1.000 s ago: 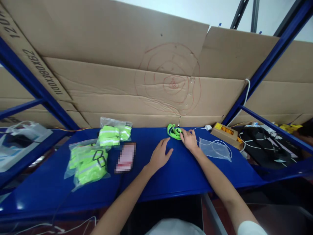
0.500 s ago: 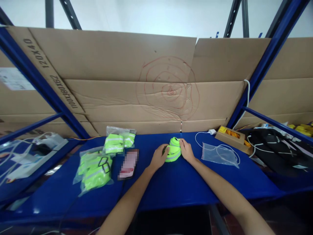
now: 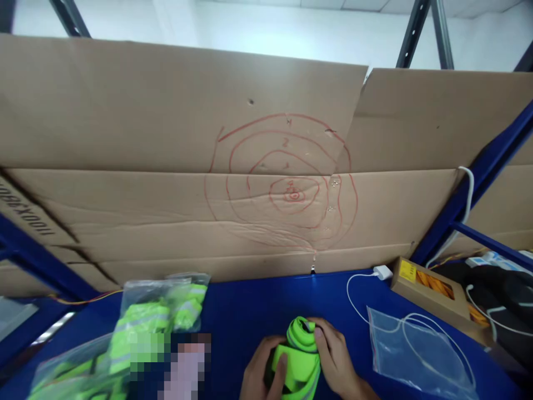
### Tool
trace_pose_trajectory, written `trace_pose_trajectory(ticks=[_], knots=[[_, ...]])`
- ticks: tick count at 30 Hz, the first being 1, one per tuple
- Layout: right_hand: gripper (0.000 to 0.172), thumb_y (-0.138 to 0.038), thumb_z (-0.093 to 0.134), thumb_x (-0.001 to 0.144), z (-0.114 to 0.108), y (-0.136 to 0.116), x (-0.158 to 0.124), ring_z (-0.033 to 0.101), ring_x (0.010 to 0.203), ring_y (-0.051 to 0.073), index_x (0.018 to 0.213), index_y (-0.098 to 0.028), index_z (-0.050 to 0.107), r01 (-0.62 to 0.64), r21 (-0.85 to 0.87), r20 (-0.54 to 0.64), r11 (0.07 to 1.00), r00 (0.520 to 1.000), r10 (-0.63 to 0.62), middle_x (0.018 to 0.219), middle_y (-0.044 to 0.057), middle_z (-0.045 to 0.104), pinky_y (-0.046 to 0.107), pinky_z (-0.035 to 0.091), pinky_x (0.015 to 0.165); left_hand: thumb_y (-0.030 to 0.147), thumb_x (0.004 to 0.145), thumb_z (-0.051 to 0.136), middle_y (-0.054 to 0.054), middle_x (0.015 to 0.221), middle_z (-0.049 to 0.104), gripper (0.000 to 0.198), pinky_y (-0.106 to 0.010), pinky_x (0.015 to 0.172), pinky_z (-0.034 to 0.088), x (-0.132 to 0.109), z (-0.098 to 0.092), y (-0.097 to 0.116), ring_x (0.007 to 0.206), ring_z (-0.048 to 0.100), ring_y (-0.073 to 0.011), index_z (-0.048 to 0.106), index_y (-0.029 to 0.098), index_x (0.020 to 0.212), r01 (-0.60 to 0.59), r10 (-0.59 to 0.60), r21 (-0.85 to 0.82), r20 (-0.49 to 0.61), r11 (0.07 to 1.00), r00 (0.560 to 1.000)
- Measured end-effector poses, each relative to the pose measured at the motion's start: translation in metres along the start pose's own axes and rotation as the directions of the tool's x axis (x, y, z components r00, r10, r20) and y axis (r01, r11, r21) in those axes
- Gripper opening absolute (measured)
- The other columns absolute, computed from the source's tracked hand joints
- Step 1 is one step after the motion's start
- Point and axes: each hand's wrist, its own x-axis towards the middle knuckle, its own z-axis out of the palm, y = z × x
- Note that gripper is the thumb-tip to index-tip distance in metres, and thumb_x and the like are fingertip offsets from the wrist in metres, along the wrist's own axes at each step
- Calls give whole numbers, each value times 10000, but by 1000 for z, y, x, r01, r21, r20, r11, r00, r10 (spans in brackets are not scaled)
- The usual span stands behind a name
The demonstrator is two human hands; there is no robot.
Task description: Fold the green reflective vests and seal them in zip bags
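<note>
A neon yellow-green reflective strap (image 3: 296,366) with grey stripes is partly coiled, low in the head view just right of centre. My left hand (image 3: 266,369) wraps around its left side, thumb laid across the front. On the other side my right hand (image 3: 333,355) pinches the upper coil between thumb and fingers. The coil's top shows a spiral with a dark gap in it. The strap's lower end runs out of the picture.
Clear bags of neon strap material (image 3: 139,328) lie at left beside a blurred phone (image 3: 185,369) on the blue tabletop (image 3: 245,303). At right are a flat clear bag (image 3: 410,353), a white cable, a plug (image 3: 382,272) and a cardboard box (image 3: 441,300). Cardboard (image 3: 125,222) walls the back.
The view has tilted up and come closer, so hands and strap appear lower and larger. The strap's coil now stands higher between my hands; both hands keep their hold.
</note>
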Motion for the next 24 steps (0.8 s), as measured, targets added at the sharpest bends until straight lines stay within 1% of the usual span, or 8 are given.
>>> trace_pose_trajectory(ticks=[3,6,10,14,19,22,24], knots=[[351,-366,383,1075,-2,-6,13,770,904,238,1113,-286,722,14,6,-5,1000,1000,-14,1024,64,797,344,610,798,578,1003,480,-113,1135,760,421,-389,907,605,8,-5,13,1018,732,-276,710,249,1129,24,-24,-11,6,1000,1000],[374,-380,371,1086,-2,-8,20,765,882,217,1111,-249,720,20,14,-1,1000,1000,-20,1009,66,795,306,592,788,578,1004,497,-99,1115,765,429,-377,913,589,11,-7,20,1002,730,-261,709,219,1109,25,-25,-26,-15,999,1000],[395,-387,360,1093,-2,-6,18,759,872,201,1112,-219,717,23,12,5,1000,1000,-23,1007,72,793,288,578,808,572,1016,484,-84,1046,770,441,-348,843,583,10,-5,22,929,729,-240,697,195,1097,9,-9,-13,-23,1000,1000],[394,-388,363,1091,-3,-3,15,753,919,210,1121,-216,715,31,-4,19,1000,999,-31,1025,81,790,298,564,831,547,1026,478,-87,1064,766,418,-340,848,576,7,-3,19,936,723,-231,683,192,1106,9,-9,5,-24,1000,1000],[388,-392,373,1087,-1,-4,13,746,927,226,1113,-213,716,70,-15,32,997,997,-70,1023,88,788,318,556,843,505,1047,428,-83,1040,757,392,-335,838,564,6,-6,20,933,716,-227,664,199,1107,-31,32,93,-10,995,999],[393,-388,363,1091,-3,-9,14,748,894,220,1107,-206,710,113,-10,49,994,992,-112,985,82,788,303,559,809,443,1048,412,-73,993,745,338,-343,816,553,7,-9,29,900,710,-229,652,204,1058,-72,69,184,25,980,997],[401,-389,352,1097,-7,-12,14,749,856,202,1113,-208,710,144,4,86,990,986,-144,968,71,788,283,563,779,396,1028,444,-72,967,738,274,-369,812,543,1,-12,37,879,707,-246,641,206,1011,-92,80,254,59,963,995]])
